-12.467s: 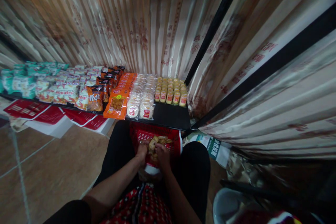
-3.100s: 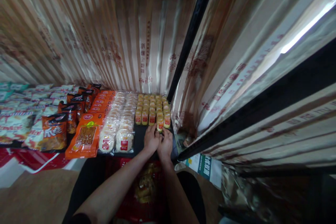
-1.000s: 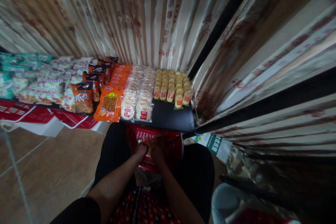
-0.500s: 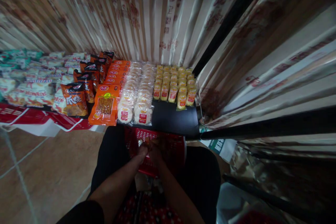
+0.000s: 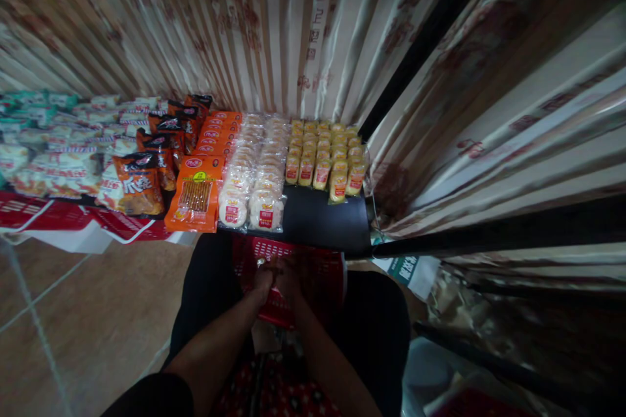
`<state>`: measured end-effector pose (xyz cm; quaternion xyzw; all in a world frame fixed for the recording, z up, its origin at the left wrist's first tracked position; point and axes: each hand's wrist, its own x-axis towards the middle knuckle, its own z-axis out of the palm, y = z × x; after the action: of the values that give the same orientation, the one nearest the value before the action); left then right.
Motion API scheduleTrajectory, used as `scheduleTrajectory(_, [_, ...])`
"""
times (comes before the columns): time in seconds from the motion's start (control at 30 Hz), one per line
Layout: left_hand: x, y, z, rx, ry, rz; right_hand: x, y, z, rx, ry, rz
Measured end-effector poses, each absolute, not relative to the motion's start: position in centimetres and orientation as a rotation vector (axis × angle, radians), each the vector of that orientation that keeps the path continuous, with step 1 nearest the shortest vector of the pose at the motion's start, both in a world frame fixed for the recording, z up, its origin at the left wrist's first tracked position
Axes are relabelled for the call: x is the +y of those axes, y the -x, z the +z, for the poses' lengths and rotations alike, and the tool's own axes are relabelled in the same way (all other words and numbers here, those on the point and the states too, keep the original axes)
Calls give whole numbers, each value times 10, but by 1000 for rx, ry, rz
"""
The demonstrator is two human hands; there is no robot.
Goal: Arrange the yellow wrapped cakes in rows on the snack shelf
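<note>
Between my knees stands a red plastic basket (image 5: 327,273) with a perforated wall. My left hand (image 5: 264,279) and my right hand (image 5: 287,279) are close together over it, fingers curled inward. A small shiny bit shows by my left fingertips, too dark and small to name. Just beyond, a black shelf (image 5: 323,218) carries rows of yellow wrapped snack cakes (image 5: 321,169) and white round crackers in clear wrappers (image 5: 267,208). Left of these lie orange snack packets (image 5: 195,195).
Brown-orange bags (image 5: 139,186) and white snack packets (image 5: 63,166) fill the shelf's left side. Red baskets (image 5: 132,229) sit under it. Patterned curtains (image 5: 274,26) hang behind, and black poles (image 5: 430,45) frame the right. A plastic bag (image 5: 430,371) lies low at the right.
My hands have shifted slightly within the basket area, staying close together. An orange bit seen between them earlier is now harder to see. The shelf goods stay put.
</note>
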<state>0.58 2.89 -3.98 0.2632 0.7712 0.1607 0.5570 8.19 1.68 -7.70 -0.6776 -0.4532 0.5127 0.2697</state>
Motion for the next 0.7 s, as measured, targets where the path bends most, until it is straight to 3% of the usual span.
scheduleTrajectory(0.7, [29,8,-12,1818,-780,357,13,-80,-25,-1376,1953,1227])
